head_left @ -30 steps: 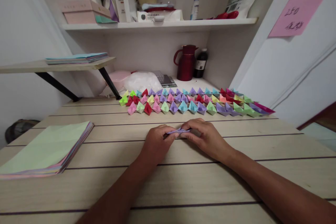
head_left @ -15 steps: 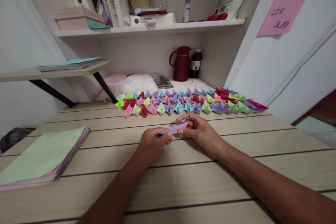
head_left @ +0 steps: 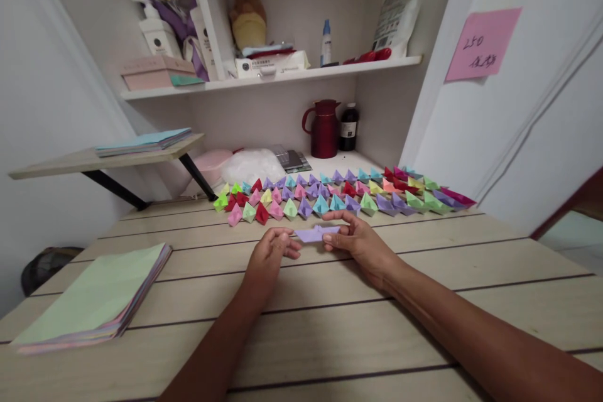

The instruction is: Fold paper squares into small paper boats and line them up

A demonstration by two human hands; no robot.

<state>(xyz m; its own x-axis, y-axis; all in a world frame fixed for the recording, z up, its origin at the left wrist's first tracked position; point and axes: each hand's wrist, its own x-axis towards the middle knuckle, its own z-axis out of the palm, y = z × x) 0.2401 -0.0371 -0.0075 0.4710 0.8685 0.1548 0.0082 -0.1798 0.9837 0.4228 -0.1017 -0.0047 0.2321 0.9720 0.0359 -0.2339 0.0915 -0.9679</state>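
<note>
A lilac folded paper boat [head_left: 308, 235] is pinched at its right end between the thumb and fingers of my right hand [head_left: 355, 240], just above the table. My left hand [head_left: 269, 254] is beside the boat's left tip, its fingers loosely apart and nothing gripped; whether a fingertip brushes the tip I cannot tell. Beyond my hands, rows of small paper boats in many colours stand on the table, a blue boat [head_left: 321, 205] and a green boat [head_left: 369, 204] among the nearest.
On the left of the slatted table [head_left: 358, 339] lies a stack of coloured paper [head_left: 98, 295]. Another paper stack [head_left: 144, 141] rests on a small raised shelf [head_left: 61, 164]. At the back are a red jug [head_left: 325, 129], a dark bottle [head_left: 349, 127] and a plastic bag [head_left: 252, 165].
My left fingers have come off the paper boat and drawn slightly left. The boat stays in my right hand, now turned more level. The camera view has tilted up a little.
</note>
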